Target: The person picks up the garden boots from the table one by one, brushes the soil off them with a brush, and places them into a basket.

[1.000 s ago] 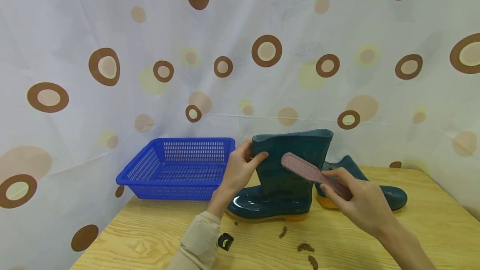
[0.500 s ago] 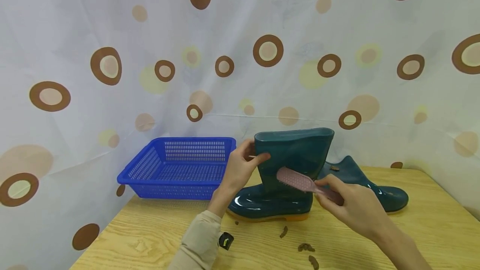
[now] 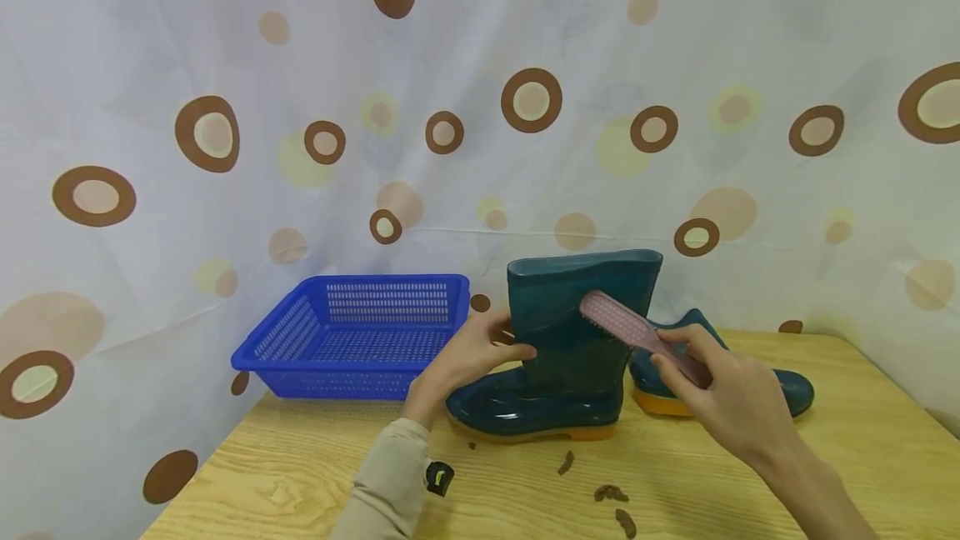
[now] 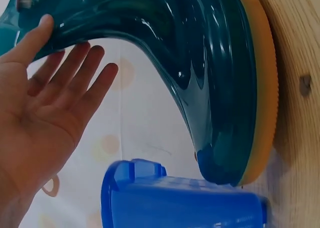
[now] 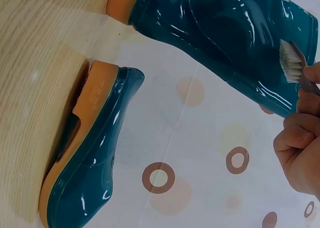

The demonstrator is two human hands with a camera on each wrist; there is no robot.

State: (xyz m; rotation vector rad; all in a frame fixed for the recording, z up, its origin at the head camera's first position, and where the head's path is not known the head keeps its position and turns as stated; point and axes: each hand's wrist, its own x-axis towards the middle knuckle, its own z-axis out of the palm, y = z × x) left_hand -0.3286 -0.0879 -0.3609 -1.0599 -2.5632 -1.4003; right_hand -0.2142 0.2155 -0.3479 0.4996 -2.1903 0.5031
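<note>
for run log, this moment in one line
left hand: touches boot; right hand: holds brush at boot; basket: at left; other boot: at right

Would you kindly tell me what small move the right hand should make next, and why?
Probably a short downward stroke: the right hand holds the brush high on the standing boot, its bristles face the shaft, and more shaft lies below. The left hand, at the shaft's front edge, seems placed to steady it.
</note>
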